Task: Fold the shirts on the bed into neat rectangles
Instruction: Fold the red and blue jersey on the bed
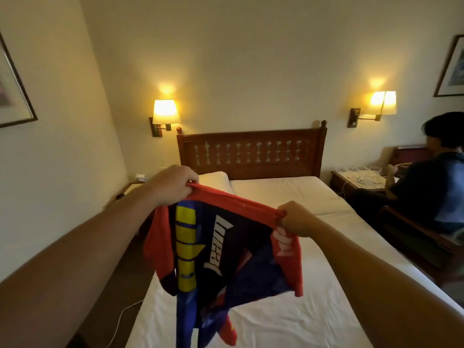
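Your left hand [173, 184] and right hand [296, 218] each pinch one end of a red hem, holding a red and blue printed shirt [218, 259] up in the air above the white bed [313, 317]. It hangs crumpled, its lower end near the sheet. Beyond stand a wooden headboard [251, 154] and two lit wall lamps [164, 111]. Another person [437, 182] sits at right.

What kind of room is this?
Probably a hotel bedroom: a bed with white sheets and a wooden headboard, matching lit wall lamps on either side, and framed pictures on the walls.
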The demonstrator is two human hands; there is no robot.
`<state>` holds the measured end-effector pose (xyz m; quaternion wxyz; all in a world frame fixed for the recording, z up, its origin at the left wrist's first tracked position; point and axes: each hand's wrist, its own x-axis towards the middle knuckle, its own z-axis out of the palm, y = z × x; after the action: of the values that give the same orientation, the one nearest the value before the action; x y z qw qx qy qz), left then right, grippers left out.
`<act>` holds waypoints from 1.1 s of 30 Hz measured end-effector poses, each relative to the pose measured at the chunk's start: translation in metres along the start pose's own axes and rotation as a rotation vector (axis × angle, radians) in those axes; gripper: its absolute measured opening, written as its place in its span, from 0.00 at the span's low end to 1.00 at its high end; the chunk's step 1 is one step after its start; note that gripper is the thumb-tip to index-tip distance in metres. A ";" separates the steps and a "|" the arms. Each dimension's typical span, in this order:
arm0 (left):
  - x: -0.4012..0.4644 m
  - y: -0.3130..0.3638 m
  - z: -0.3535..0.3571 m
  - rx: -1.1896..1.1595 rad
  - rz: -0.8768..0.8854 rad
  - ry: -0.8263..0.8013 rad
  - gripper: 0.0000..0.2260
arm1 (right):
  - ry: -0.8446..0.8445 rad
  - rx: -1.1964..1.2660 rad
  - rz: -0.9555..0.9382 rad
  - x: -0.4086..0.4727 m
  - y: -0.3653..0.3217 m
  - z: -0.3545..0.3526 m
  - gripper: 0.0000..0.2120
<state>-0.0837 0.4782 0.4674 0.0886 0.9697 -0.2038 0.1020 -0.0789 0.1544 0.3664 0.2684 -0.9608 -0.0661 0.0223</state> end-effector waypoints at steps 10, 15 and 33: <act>-0.038 -0.072 0.068 -0.037 -0.296 0.011 0.18 | 0.153 -0.086 0.047 -0.003 0.031 -0.002 0.05; -0.023 -0.086 0.091 -0.230 -0.392 -0.033 0.16 | 0.127 -0.134 0.096 0.006 0.051 0.007 0.04; 0.119 -0.139 0.186 -0.584 -0.925 0.206 0.09 | 0.121 -0.120 0.271 0.151 0.120 0.046 0.08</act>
<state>0.1104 0.5187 0.2982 0.4085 0.8783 0.2331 0.0860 0.0810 0.0979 0.2637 0.2088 -0.9747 0.0792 -0.0033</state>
